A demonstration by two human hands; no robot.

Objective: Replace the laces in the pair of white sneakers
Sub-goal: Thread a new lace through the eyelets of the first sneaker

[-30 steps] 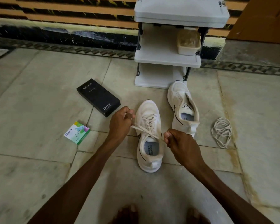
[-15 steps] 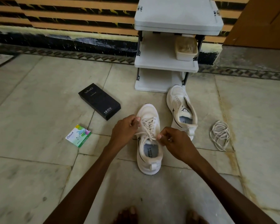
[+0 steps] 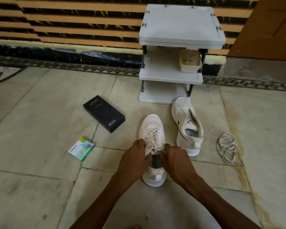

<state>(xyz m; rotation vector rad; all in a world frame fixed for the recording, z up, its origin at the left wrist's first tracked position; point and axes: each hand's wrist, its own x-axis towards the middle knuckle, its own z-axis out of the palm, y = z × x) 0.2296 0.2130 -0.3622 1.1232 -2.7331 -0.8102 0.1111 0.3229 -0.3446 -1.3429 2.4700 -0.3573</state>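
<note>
**Both hands at the top of the lacing**

On the tiled floor (image 3: 40, 113), toward its left side, we see a small green-and-white Odonil box (image 3: 81, 149). A black vivo box (image 3: 103, 113) lies flat just beyond it, nearer the wall.

At the middle of the floor the left hand (image 3: 134, 157) is curled against the left side of the laced sneaker (image 3: 153, 128), which stands upright with its toe toward the wall. Its cream lace (image 3: 153, 138) criss-crosses the eyelets and runs down into both hands. The right hand (image 3: 175, 158) clasps the opposite side, fingers bent inward at the collar. We cannot tell whether the fingertips also pinch the lace ends, since the knuckles hide them.

Against the floor's far edge stands a white shelf rack (image 3: 180, 25) with a lidded tub (image 3: 190, 62) on its middle shelf. The unlaced sneaker (image 3: 186, 128) sits just right of the first, its toe touching the rack's base and its tongue open. Well to the right, a loose lace (image 3: 228, 147) lies coiled on the floor, apart from both shoes.
</note>
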